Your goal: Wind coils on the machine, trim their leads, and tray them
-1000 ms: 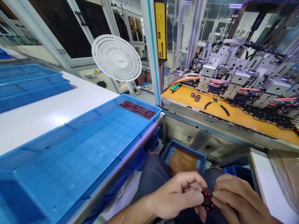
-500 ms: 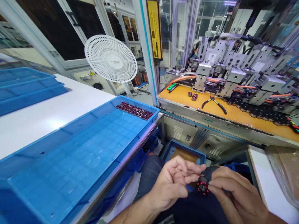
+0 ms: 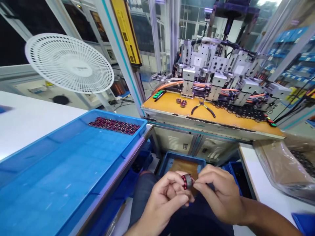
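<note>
While our left hand point(image 3: 163, 198) and right hand point(image 3: 221, 193) grasp a round grey-and-red part point(image 3: 187, 181) above our lap point(image 3: 204, 218), we partly hide a blue plastic bin point(image 3: 183, 156); small red-and-black parts point(image 3: 114, 126) line the long blue tray's point(image 3: 71, 170) far edge.

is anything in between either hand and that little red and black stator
Nothing visible stands in between. The left hand has its fingers right up at the left side of the stator, and the right hand has its fingertips at the right side. The blue bin is only beyond them.
</note>
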{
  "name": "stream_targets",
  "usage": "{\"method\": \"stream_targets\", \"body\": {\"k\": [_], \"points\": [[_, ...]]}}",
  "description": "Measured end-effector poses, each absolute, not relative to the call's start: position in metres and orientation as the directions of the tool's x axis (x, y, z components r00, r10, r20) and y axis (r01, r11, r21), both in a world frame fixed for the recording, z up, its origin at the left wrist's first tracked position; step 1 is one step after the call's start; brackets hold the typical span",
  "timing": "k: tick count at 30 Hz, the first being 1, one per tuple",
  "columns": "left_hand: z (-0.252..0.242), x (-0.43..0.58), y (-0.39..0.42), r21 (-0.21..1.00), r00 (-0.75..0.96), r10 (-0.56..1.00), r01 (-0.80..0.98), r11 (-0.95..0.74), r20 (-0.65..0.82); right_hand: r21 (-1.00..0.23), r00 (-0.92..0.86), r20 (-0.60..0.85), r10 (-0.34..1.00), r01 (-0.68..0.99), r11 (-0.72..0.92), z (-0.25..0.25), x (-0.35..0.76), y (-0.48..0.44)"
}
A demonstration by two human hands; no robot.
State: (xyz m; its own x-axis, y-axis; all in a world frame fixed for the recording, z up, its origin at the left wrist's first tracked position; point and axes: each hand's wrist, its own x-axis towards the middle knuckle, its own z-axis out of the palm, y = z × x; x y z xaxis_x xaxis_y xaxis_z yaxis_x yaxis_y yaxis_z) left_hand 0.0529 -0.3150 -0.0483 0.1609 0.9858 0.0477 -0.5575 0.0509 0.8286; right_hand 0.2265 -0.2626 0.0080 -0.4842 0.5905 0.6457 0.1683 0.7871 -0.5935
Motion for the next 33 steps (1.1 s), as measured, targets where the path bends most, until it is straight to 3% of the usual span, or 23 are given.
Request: {"method": "stream_targets", "body": {"k": [7,10,12,15,17,20,26,33], "points": [[-0.047,0.058,-0.314,0.848,-0.118,0.979,-0.490,-0.204,0.168,-0.691,-0.403,0.615,0.678,0.140,0.709,-0.001,0.220,-0.267],[-0.043,0.060,-0.312,0.862,-0.197,0.951,-0.409,-0.300,0.238,-0.795,-0.330,0.526,0.784,0.135,0.591,-0.005,0.217,-0.271],[-0.043,0.060,-0.310,0.880,-0.202,0.943,-0.348,-0.322,0.265,-0.897,-0.325,0.383,0.865,0.091,0.432,-0.006,0.217,-0.274],[-0.045,0.057,-0.310,0.888,-0.188,0.949,-0.344,-0.304,0.252,-0.997,-0.433,0.072,0.899,-0.053,0.055,-0.008,0.217,-0.275],[-0.048,0.056,-0.309,0.875,-0.173,0.957,-0.394,-0.283,0.232,-0.972,-0.510,-0.077,0.857,-0.152,-0.177,-0.011,0.217,-0.276],[-0.053,0.054,-0.308,0.848,-0.155,0.961,-0.453,-0.275,0.229,-0.911,-0.559,-0.155,0.815,-0.239,-0.338,-0.019,0.215,-0.275],[-0.061,0.052,-0.305,0.825,-0.118,0.968,-0.507,-0.249,0.220,-0.880,-0.604,-0.201,0.771,-0.233,-0.413,-0.027,0.210,-0.271],[-0.060,0.054,-0.301,0.791,-0.097,0.973,-0.567,-0.228,0.211,-0.940,-0.610,-0.012,0.792,-0.264,-0.217,-0.034,0.207,-0.271]]}}
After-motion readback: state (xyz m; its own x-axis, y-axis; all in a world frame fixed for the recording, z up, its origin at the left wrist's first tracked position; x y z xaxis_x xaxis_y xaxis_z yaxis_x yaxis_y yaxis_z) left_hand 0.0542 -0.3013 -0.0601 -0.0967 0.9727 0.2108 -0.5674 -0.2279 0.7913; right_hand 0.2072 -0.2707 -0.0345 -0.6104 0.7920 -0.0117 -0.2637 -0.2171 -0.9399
